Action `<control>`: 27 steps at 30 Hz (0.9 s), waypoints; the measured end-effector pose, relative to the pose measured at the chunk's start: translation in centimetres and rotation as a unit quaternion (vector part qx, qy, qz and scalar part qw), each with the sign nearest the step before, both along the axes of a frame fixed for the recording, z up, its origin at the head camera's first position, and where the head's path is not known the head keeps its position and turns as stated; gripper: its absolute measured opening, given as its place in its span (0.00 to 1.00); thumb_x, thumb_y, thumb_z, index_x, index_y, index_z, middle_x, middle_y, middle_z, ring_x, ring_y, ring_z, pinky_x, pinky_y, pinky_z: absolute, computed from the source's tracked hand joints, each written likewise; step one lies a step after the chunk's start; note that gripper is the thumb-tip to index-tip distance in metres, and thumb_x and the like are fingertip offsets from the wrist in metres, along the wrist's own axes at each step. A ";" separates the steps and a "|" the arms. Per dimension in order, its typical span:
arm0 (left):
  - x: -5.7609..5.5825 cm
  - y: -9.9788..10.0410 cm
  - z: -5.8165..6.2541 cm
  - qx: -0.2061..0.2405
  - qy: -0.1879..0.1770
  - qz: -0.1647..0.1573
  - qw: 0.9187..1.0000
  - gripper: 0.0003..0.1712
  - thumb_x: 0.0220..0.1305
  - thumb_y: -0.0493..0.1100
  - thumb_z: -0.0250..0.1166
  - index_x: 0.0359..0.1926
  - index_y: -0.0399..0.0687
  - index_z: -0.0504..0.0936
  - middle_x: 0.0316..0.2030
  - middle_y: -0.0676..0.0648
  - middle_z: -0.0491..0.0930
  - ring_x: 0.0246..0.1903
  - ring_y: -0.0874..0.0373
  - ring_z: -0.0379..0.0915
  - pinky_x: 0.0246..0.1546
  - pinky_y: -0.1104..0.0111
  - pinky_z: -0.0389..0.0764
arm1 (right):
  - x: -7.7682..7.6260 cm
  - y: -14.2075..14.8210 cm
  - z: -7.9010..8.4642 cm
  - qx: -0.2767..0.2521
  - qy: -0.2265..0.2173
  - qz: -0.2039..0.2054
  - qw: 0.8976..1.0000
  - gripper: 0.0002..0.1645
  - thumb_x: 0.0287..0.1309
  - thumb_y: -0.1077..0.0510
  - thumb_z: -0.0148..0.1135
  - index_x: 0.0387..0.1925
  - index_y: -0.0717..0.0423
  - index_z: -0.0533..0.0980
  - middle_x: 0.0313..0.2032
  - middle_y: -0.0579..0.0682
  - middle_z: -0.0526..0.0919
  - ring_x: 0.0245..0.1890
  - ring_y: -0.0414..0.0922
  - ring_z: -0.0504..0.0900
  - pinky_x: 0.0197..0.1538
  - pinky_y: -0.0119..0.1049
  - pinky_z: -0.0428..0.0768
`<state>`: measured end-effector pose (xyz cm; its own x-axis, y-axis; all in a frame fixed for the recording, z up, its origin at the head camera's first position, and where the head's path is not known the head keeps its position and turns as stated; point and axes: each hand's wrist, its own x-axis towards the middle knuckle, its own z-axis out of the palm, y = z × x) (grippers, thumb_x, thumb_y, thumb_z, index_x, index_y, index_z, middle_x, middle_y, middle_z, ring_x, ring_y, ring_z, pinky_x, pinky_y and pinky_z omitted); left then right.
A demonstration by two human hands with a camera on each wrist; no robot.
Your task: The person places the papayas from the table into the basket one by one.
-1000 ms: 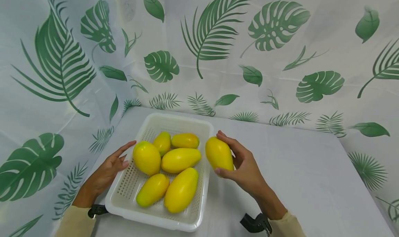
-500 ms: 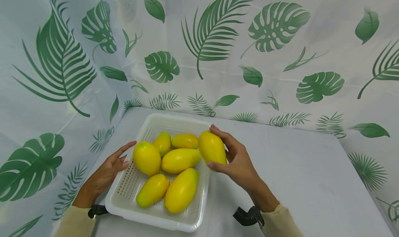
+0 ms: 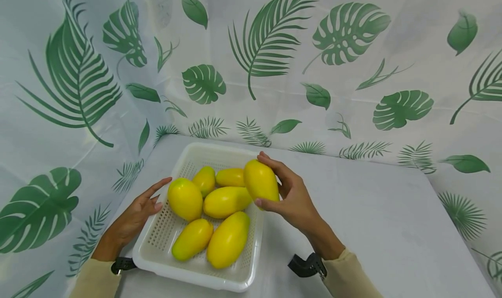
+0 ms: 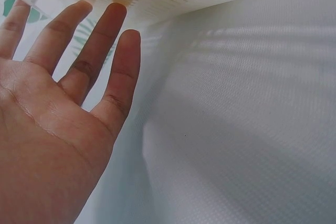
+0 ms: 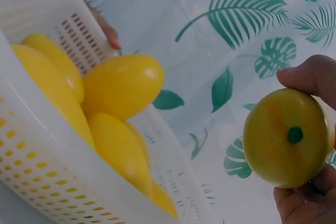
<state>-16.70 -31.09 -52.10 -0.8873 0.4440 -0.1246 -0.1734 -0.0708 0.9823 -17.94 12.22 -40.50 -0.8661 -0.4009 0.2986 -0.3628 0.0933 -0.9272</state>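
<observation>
My right hand [image 3: 296, 198] grips a yellow mango [image 3: 260, 182] over the right rim of a white plastic basket [image 3: 192, 279]. In the right wrist view, the thumb and fingers hold the mango from opposite sides, with its dark green stem end facing the camera. Several mangoes lie in the basket, among them a large one [image 3: 228, 240] at the front right and a rounder one [image 3: 184, 199] on the left. Against the basket's left side rests my left hand [image 3: 135, 215]; its fingers are extended and touch the wall in the left wrist view.
A white cloth-covered table [image 3: 364, 219] stretches to the right of the basket. Behind and to the left hangs a white curtain [image 3: 274, 110] printed with green leaves. Black straps [image 3: 310, 265] sit on both wrists.
My right hand has carried the mango left and slightly up, from beside the basket to over its right rim. The left hand and the basket have stayed in place.
</observation>
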 end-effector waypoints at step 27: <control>0.0 0.4 0.3 -0.014 -0.010 0.016 1.000 0.39 0.84 0.42 0.50 0.86 0.72 0.48 0.77 0.55 0.64 0.64 0.51 0.81 0.60 0.44 0.85 | -1.7 -2.2 0.6 -0.010 0.010 0.022 1.000 0.51 0.54 0.65 0.78 0.78 0.42 0.68 0.80 0.39 0.65 0.83 0.41 0.59 0.78 0.40 0.69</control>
